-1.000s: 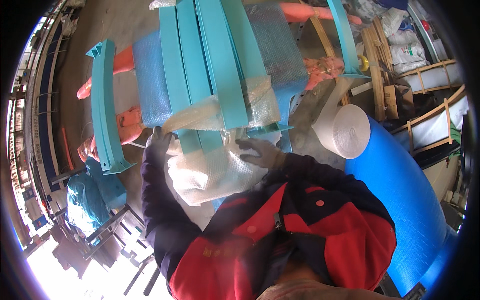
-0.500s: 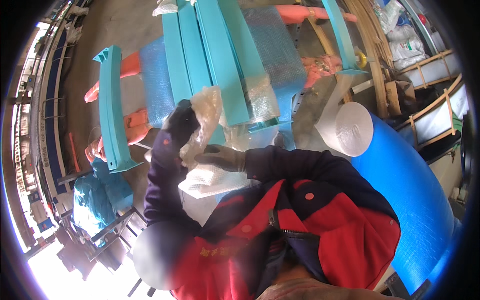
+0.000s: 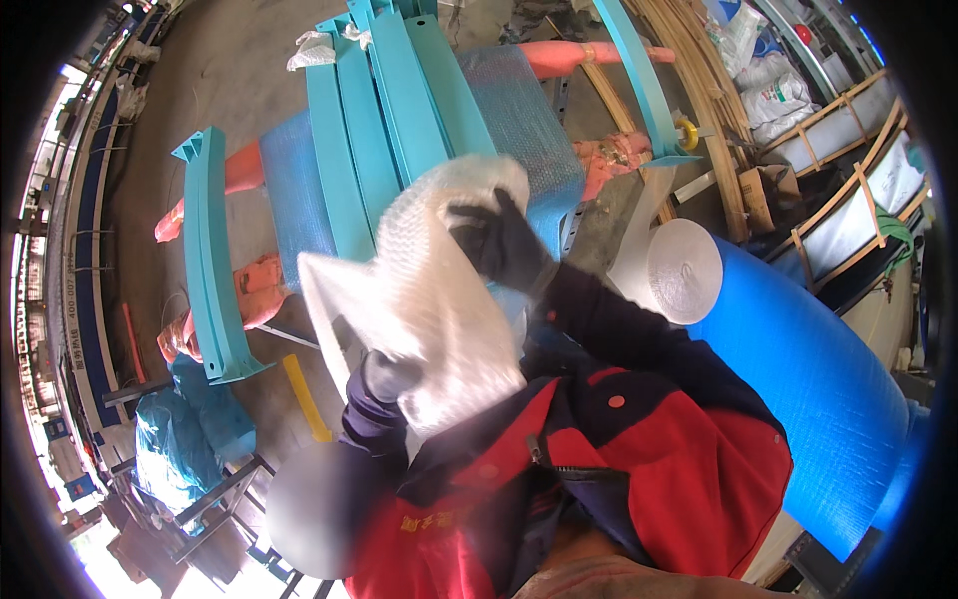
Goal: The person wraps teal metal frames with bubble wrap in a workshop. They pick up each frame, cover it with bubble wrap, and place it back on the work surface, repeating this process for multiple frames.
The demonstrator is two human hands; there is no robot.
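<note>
I hold a sheet of white bubble wrap (image 3: 429, 299) up in front of my chest. My right hand (image 3: 499, 242), in a dark glove, grips its upper edge. My left hand (image 3: 386, 376), also gloved, holds its lower part. The sheet hangs spread between them and hides part of the teal beams (image 3: 384, 130) behind it. Those long beams lie side by side and are partly covered with blue bubble wrap (image 3: 294, 200). My red and navy jacket fills the lower middle of the view.
A roll of white bubble wrap (image 3: 684, 272) lies on a big blue roll (image 3: 818, 384) at my right. Orange supports (image 3: 259, 290) carry the beams. A separate teal beam (image 3: 210, 260) and a yellow bar (image 3: 304, 396) lie left. Wooden frames (image 3: 848, 150) stand far right.
The crumpled wrap at my chest has been opened out and lifted. My right hand has risen to the sheet's top edge while my left has dropped under it.
</note>
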